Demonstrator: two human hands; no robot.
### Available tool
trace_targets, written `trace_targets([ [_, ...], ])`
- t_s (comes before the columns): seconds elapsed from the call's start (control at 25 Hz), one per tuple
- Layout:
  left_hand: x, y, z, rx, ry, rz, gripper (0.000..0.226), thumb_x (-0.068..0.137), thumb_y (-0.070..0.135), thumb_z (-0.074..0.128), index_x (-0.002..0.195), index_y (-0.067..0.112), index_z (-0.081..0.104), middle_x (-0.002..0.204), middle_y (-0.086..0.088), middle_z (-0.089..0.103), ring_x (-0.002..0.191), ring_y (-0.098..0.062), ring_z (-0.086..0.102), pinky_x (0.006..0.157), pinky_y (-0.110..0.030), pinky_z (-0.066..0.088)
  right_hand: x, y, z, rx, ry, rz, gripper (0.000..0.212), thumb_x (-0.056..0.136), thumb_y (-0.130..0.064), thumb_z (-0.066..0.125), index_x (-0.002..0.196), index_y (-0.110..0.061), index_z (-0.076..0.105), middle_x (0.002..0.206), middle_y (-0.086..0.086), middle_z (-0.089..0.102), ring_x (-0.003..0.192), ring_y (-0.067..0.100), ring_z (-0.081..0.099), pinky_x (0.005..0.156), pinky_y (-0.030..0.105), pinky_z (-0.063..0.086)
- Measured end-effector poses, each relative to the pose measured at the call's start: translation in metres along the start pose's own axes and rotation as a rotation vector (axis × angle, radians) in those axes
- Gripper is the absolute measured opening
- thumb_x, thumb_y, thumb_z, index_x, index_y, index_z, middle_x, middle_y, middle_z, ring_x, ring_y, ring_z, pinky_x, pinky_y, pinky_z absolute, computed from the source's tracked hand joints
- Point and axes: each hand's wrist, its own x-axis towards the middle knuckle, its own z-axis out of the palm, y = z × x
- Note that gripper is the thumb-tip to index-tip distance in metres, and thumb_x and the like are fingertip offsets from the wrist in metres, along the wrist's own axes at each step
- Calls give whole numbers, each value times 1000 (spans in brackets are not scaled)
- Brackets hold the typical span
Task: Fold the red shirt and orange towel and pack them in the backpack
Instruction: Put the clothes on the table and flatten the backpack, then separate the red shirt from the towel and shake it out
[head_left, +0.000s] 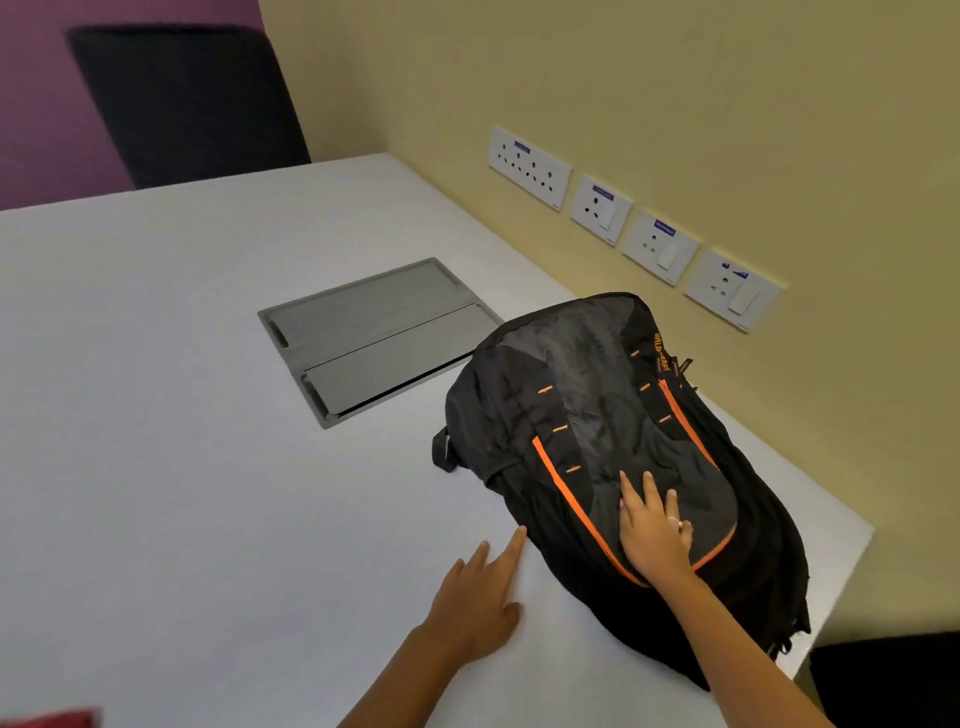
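So the backpack (613, 457) is lying flat on the white worktop (182, 415), over at about 3 o'clock from the middle of the view, front panel up, black with orange zip trim, and every zip I can see looks closed. The right hand (655, 535) is resting palm-down on the lower front pocket, fingers spread, so that grip is wide and holding nothing, just pressing the bag. The left hand (480, 597) is flat on the worktop just beside the bag's near-left edge at roughly 6 o'clock, index fingertip touching or almost touching the fabric, also spread and empty. As for the clothes: there's a sliver of red (49, 719) poking in at the 7 o'clock corner, which is probably the red shirt, but it's too cut off to say whether it's folded. The orange towel isn't in view at all. My read is that this is the getting-the-bag-ready step, steadying or positioning it, with no packing done so far. The next move probably needs a zip found and run open with one hand while the other pins the bag, then the clothes brought over from the near-left. At 12 o'clock from the bag there's a grey cable hatch (374, 338) set into the worktop, and wall sockets (623, 223) run along the yellow wall at about 1 o'clock.
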Motion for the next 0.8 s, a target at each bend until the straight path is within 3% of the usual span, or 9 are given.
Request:
trace_targets([
  [0.16, -61, -24, -3, 43, 152, -25, 73, 98, 24, 37, 148, 35, -15, 159, -4, 14, 148, -22, 0, 118, -40, 0, -56, -37, 20, 250, 195, 73, 48, 101, -33, 33, 145, -14, 34, 154, 10, 29, 143, 32, 21, 111, 53, 20],
  [0.28, -121, -64, -6, 79, 345, -81, 79, 94, 19, 40, 147, 35, -17, 158, 5, 18, 148, -23, -2, 117, -39, -2, -112, -75, 43, 234, 283, -1, 51, 97, -33, 45, 141, -8, 40, 151, 15, 32, 141, 35, 25, 106, 56, 25],
  [0.36, -167, -98, -10, 130, 477, -146, 89, 88, 18, 51, 149, 32, -11, 156, 3, 25, 147, -28, 8, 116, -42, 6, -158, -106, 61, 219, 252, -95, 53, 97, -35, 44, 143, -10, 38, 154, 13, 26, 143, 32, 21, 105, 54, 28],
  [0.44, -213, -130, -16, 184, 559, -218, 102, 71, 18, 71, 151, 24, 8, 144, -4, 46, 139, -35, 32, 108, -51, 28, -205, -137, 76, 254, 147, -185, 54, 98, -38, 39, 146, -14, 31, 157, 8, 19, 145, 27, 15, 109, 48, 24],
  [0.56, -290, -181, -15, 230, 698, -368, 85, 69, 22, 67, 145, 17, 30, 139, -13, 50, 132, -42, 39, 97, -59, 40, -277, -183, 95, 284, -22, -338, 75, 89, -67, 14, 149, -21, 23, 158, 2, 15, 145, 21, 13, 111, 44, 21],
  [0.6, -313, -196, -11, 224, 743, -427, 74, 75, 28, 56, 145, 16, 33, 141, -15, 47, 134, -43, 36, 97, -60, 39, -297, -193, 102, 274, -56, -371, 96, 76, -79, -6, 149, -23, 21, 158, 1, 15, 145, 20, 14, 111, 43, 21],
  [0.68, -353, -219, 1, 122, 777, -576, 68, 82, 45, 36, 143, 16, 36, 145, -17, 41, 135, -44, 33, 95, -61, 39, -329, -210, 119, 180, -132, -420, 123, 49, -81, -34, 150, -27, 14, 159, -2, 11, 145, 19, 11, 112, 42, 20],
  [0.76, -383, -235, 20, -59, 773, -662, 79, 80, 63, 25, 142, 15, 39, 144, -17, 42, 132, -40, 37, 95, -56, 41, -357, -221, 133, 38, -242, -491, 122, 46, -77, -38, 150, -32, 7, 159, -2, 6, 146, 24, 8, 112, 48, 19],
  [0.8, -393, -241, 29, -112, 763, -663, 85, 79, 70, 23, 140, 15, 42, 141, -15, 45, 128, -38, 42, 94, -53, 42, -368, -224, 139, -42, -323, -533, 114, 55, -77, -34, 150, -31, 10, 159, 0, 9, 145, 30, 13, 109, 56, 22],
])
